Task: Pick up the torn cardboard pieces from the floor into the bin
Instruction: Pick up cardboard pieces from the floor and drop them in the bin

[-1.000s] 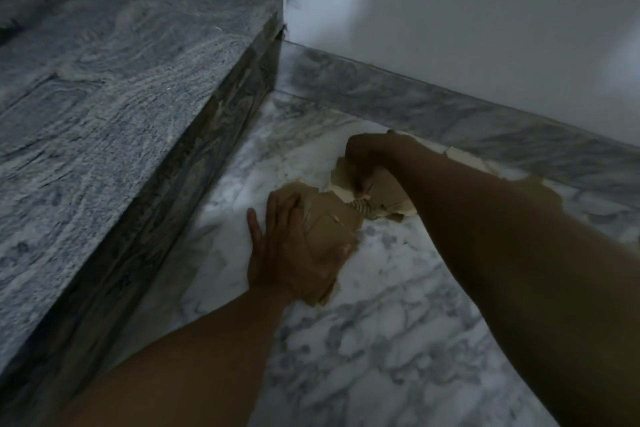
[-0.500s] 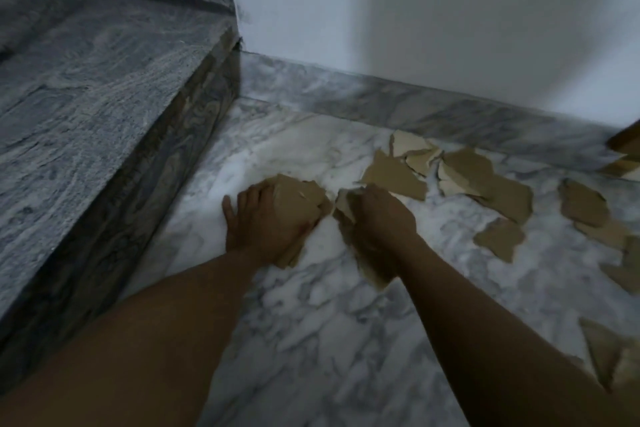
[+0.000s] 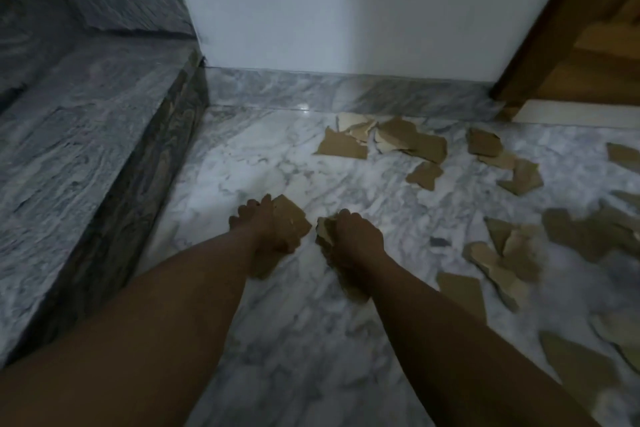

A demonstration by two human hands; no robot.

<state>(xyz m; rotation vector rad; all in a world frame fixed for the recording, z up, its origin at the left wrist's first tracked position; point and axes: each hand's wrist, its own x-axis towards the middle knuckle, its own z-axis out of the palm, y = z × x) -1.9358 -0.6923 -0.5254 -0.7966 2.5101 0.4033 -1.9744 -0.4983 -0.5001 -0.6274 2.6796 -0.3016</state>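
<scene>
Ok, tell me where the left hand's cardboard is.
Head view, left of centre: the cardboard is gripped in the left hand, between the step on its left and the right hand, which holds more pieces.

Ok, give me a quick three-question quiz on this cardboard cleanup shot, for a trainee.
1. True or false: the left hand and the right hand each grip cardboard pieces.
2. Most loose pieces on the floor lie: A) left of the hands, B) right of the hands, C) between them.
3. Is the bin in view?
Key: 1 true; 2 B; 3 no.
</scene>
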